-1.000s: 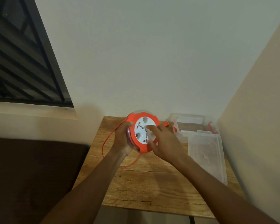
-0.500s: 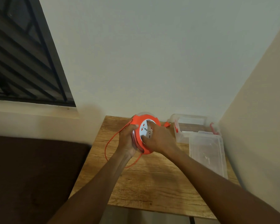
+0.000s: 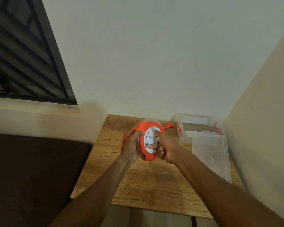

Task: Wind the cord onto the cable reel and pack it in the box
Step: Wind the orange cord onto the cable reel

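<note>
Gripping the orange cable reel (image 3: 147, 141) by its left rim, the left hand (image 3: 131, 146) is curled round its edge; the right hand (image 3: 165, 149) is pressed against the white socket face, forefinger extended and the other fingers curled; the reel is held on edge above the wooden table (image 3: 151, 182); a loop of orange cord (image 3: 124, 138) is seen left of the reel, and its plug (image 3: 168, 125) beyond it; the clear plastic box (image 3: 194, 126) stands open to the right, its lid (image 3: 211, 154) laid just in front.
</note>
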`<action>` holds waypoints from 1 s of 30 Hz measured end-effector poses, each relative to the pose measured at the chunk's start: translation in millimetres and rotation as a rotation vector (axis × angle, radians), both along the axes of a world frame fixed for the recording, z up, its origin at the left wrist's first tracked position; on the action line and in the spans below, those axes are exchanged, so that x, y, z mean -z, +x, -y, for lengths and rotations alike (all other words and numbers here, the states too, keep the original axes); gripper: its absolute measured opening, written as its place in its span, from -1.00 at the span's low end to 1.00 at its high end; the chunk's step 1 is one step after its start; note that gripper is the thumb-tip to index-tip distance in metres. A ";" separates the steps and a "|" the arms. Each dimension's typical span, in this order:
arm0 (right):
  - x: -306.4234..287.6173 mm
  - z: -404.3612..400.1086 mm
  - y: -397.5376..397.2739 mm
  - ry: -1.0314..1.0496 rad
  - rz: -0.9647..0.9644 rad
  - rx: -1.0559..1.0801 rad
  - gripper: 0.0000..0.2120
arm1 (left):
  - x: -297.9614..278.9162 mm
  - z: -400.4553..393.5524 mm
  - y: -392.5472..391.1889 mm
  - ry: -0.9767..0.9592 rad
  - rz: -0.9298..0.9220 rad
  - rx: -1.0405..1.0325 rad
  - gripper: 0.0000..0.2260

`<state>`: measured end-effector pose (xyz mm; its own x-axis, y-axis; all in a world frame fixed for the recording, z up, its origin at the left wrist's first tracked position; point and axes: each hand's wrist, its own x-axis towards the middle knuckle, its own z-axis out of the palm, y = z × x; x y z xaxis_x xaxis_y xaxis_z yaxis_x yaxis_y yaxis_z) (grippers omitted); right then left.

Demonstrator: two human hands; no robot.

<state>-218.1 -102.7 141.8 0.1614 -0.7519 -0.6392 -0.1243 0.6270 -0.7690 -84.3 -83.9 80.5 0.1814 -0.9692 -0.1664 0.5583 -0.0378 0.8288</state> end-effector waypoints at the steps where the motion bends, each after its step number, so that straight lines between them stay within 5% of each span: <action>1: 1.5 -1.9 -2.1 -0.117 -0.101 -0.067 -0.67 | 1.9 0.1 3.4 0.017 -0.075 0.014 -0.58; 5: 12.2 -11.6 -6.7 -0.959 -0.873 -0.400 -0.60 | 6.4 1.2 18.5 0.009 -0.226 0.118 -0.67; 7: 11.3 -14.9 -2.2 -1.155 -1.027 -0.520 -0.47 | 9.9 1.4 23.0 0.015 -0.232 0.136 -0.70; 17: 15.0 -3.4 22.6 -1.037 -1.227 -0.617 -0.32 | 18.0 1.0 16.6 -0.015 -0.255 0.146 -0.45; 24: 15.1 4.7 19.2 -0.866 -0.986 -0.535 -0.33 | 21.4 2.0 11.1 -0.026 -0.188 0.089 -0.62; 30: 15.0 13.1 17.0 0.081 0.058 0.182 -0.78 | 16.6 3.1 -14.5 -0.056 0.183 -0.089 -0.94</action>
<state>-201.1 -115.9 126.8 0.0658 -0.7187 -0.6922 0.0394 0.6950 -0.7179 -98.8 -87.0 63.9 0.2890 -0.9549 -0.0687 0.3972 0.0543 0.9161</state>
